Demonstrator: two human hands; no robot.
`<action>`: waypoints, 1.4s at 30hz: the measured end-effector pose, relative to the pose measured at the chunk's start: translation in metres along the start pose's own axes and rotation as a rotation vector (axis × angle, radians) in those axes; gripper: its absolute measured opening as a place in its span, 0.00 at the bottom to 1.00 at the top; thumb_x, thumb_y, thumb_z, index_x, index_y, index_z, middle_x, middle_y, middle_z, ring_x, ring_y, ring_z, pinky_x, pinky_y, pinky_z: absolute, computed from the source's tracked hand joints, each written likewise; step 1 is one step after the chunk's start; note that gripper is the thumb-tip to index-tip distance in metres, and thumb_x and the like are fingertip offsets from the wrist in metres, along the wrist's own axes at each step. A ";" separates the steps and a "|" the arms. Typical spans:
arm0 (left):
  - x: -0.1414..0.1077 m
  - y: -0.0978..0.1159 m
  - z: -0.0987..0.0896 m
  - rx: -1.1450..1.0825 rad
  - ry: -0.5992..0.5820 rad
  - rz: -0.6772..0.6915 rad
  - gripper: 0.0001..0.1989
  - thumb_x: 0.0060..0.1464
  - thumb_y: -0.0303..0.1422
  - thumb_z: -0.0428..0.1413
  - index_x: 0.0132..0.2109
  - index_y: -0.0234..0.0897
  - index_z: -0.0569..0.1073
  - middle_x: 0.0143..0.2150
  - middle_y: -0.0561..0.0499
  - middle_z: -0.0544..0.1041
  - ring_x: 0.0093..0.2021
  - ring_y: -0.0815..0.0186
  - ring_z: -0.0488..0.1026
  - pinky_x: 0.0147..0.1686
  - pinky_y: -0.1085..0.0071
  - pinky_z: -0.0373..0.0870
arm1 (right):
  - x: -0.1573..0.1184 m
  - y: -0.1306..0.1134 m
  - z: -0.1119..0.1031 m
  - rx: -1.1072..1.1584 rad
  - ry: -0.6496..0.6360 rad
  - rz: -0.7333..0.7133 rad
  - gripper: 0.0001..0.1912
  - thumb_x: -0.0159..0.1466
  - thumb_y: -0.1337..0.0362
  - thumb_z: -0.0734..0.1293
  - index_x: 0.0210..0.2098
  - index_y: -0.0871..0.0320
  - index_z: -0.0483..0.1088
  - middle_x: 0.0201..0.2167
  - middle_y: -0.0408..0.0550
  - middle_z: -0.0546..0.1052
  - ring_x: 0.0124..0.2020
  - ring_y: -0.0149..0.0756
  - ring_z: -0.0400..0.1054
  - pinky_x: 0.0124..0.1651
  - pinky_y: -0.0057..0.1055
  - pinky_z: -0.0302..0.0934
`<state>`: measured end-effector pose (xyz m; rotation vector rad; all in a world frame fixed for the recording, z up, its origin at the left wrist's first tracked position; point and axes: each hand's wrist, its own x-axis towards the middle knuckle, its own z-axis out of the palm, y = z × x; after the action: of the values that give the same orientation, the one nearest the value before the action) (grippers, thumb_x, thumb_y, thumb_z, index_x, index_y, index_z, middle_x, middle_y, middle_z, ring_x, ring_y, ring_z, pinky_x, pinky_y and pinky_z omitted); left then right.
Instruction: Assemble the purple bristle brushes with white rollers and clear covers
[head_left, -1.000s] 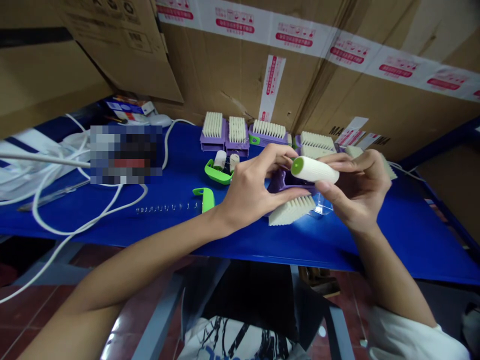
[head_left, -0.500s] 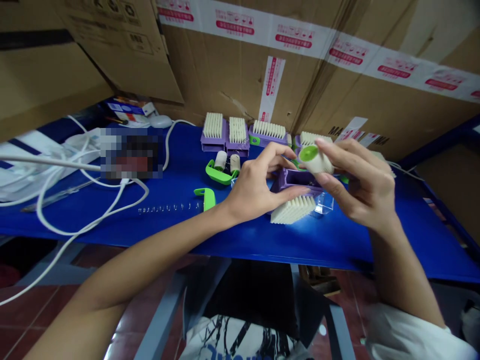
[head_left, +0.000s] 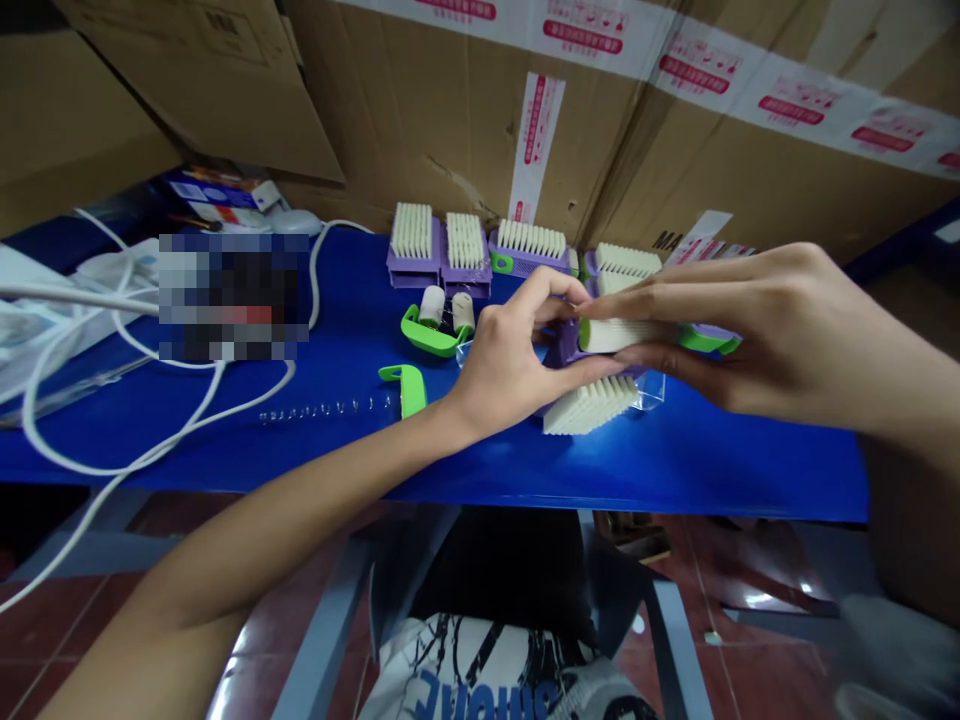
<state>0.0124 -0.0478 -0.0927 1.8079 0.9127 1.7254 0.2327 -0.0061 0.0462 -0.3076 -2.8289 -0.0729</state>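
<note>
My left hand [head_left: 506,365] grips a purple brush body [head_left: 566,345] with cream bristles [head_left: 590,406] facing down toward me. Between the fingers and thumb of my right hand [head_left: 720,325] is a cream roller [head_left: 626,335] with a green end, lying sideways over the purple body. My fingers hide much of the body's opening. Left of my hands, a green holder [head_left: 435,336] has two small rollers beside it. Nearer me lie a green clip [head_left: 411,390] and a long thin spring [head_left: 330,408].
Several purple brushes [head_left: 414,265] with cream bristles stand along the back of the blue table [head_left: 480,480], before cardboard boxes [head_left: 420,110]. White cables [head_left: 82,462] and a blurred-out object [head_left: 232,300] occupy the left. Clear plastic shows beneath my hands.
The roller has turned from upright-tilted to sideways and come down onto the purple body. My right hand has swung round flatter, its wrist farther right. The view has shifted slightly.
</note>
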 end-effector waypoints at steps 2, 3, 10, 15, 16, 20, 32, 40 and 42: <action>-0.001 0.000 0.000 -0.005 0.017 -0.017 0.31 0.55 0.42 0.82 0.54 0.43 0.73 0.44 0.53 0.89 0.44 0.59 0.90 0.46 0.65 0.87 | 0.001 -0.002 0.003 -0.017 0.029 0.007 0.16 0.79 0.65 0.68 0.61 0.50 0.85 0.43 0.45 0.90 0.37 0.40 0.84 0.39 0.37 0.70; -0.001 0.000 0.001 -0.010 0.026 -0.026 0.31 0.55 0.43 0.83 0.54 0.43 0.73 0.44 0.54 0.89 0.43 0.59 0.90 0.44 0.65 0.87 | 0.001 -0.003 0.004 -0.026 0.044 0.014 0.18 0.78 0.66 0.68 0.62 0.49 0.85 0.42 0.44 0.90 0.36 0.39 0.83 0.38 0.37 0.69; -0.001 -0.003 0.002 0.006 0.030 -0.070 0.34 0.51 0.46 0.84 0.52 0.44 0.73 0.42 0.55 0.89 0.39 0.59 0.89 0.39 0.64 0.86 | 0.000 -0.002 0.004 -0.010 0.039 0.021 0.19 0.77 0.66 0.67 0.59 0.46 0.86 0.48 0.43 0.90 0.44 0.42 0.87 0.43 0.39 0.74; -0.001 -0.003 0.003 -0.019 0.032 -0.094 0.34 0.52 0.48 0.83 0.53 0.45 0.72 0.42 0.55 0.88 0.42 0.57 0.90 0.44 0.62 0.88 | 0.003 0.001 0.002 0.058 0.077 0.009 0.16 0.75 0.67 0.72 0.58 0.47 0.87 0.47 0.43 0.90 0.41 0.40 0.86 0.39 0.38 0.71; -0.001 -0.003 0.003 -0.018 0.031 -0.105 0.34 0.52 0.49 0.83 0.53 0.45 0.72 0.42 0.54 0.88 0.43 0.56 0.90 0.44 0.62 0.88 | 0.004 0.001 0.002 0.056 0.070 0.008 0.15 0.75 0.66 0.72 0.57 0.49 0.88 0.46 0.44 0.90 0.40 0.40 0.86 0.38 0.39 0.71; -0.001 -0.002 0.003 -0.034 0.025 -0.124 0.34 0.51 0.50 0.83 0.52 0.44 0.73 0.43 0.53 0.89 0.45 0.55 0.90 0.46 0.61 0.89 | 0.005 -0.002 0.001 0.022 0.054 0.021 0.13 0.77 0.62 0.71 0.56 0.49 0.88 0.42 0.44 0.89 0.38 0.40 0.84 0.37 0.38 0.70; -0.002 -0.001 0.004 -0.085 0.036 -0.086 0.30 0.56 0.48 0.81 0.49 0.44 0.71 0.41 0.54 0.86 0.40 0.61 0.87 0.42 0.64 0.88 | 0.002 -0.008 0.003 0.070 0.045 0.159 0.12 0.77 0.59 0.73 0.55 0.47 0.88 0.44 0.45 0.89 0.38 0.40 0.83 0.41 0.39 0.72; 0.004 0.002 0.002 -0.072 -0.014 -0.026 0.25 0.57 0.39 0.80 0.44 0.43 0.70 0.36 0.57 0.76 0.34 0.68 0.76 0.34 0.71 0.80 | 0.001 -0.016 0.003 0.149 0.064 0.238 0.12 0.74 0.63 0.73 0.51 0.45 0.90 0.39 0.48 0.87 0.35 0.42 0.79 0.39 0.42 0.69; 0.006 0.003 0.002 -0.069 -0.023 -0.018 0.25 0.56 0.39 0.80 0.42 0.42 0.70 0.36 0.57 0.75 0.34 0.68 0.75 0.34 0.71 0.78 | 0.002 -0.016 0.003 0.170 0.067 0.231 0.12 0.74 0.63 0.74 0.50 0.47 0.91 0.39 0.48 0.87 0.34 0.41 0.79 0.38 0.41 0.69</action>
<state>0.0144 -0.0448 -0.0867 1.7664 0.8475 1.7002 0.2263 -0.0214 0.0436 -0.5783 -2.6902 0.2009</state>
